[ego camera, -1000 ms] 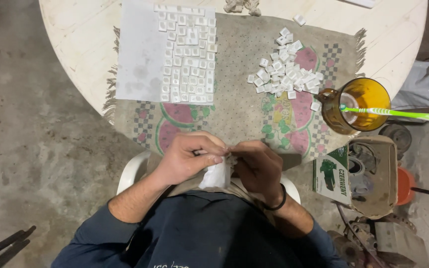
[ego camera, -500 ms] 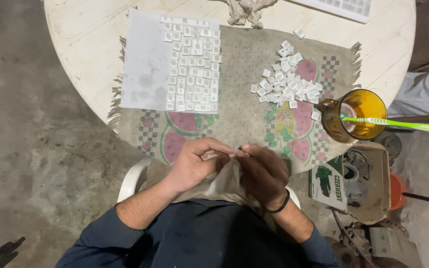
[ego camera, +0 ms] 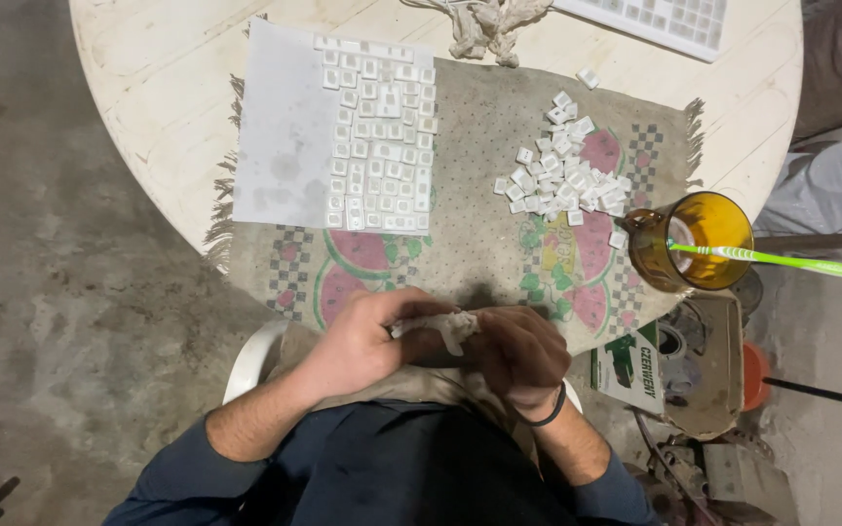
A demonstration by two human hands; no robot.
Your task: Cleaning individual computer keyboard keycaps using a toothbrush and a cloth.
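- Head view: the left hand [ego camera: 358, 343] and the right hand [ego camera: 518, 353] meet close to the body, just below the near edge of the round white desk [ego camera: 163, 58].
- Between them sits a small white cloth [ego camera: 448, 327]; both hands' grip is narrow, fingers pinched on it. A keycap may be wrapped inside, but the cloth and fingers hide whatever is there, so I cannot tell.
- On the fringed mat [ego camera: 470, 209] with the watermelon print lies a grey sheet [ego camera: 280, 136]. Its right half carries laid-out keycaps [ego camera: 380, 136] in neat rows, while the left half is bare.
- To the right, well apart from the sheet, a loose pile of keycaps [ego camera: 562, 175] lies unsorted on the mat, with one stray cap [ego camera: 589, 78] beyond it on the desk.
- Judging from that, the work looks past halfway: more caps stand in rows than lie in the pile, yet a fair heap is left.
- Containers: an amber glass mug [ego camera: 689, 244] stands at the mat's right corner, with a green toothbrush [ego camera: 782, 259] resting across its rim, bristle end over the mug; whether liquid is inside is hard to tell.
- Below the desk on the right, an open cardboard box [ego camera: 708, 365] holds dark odds and ends too small to make out.
- At the far edge lie a keyboard frame [ego camera: 660, 19] and a crumpled rag [ego camera: 484, 24].
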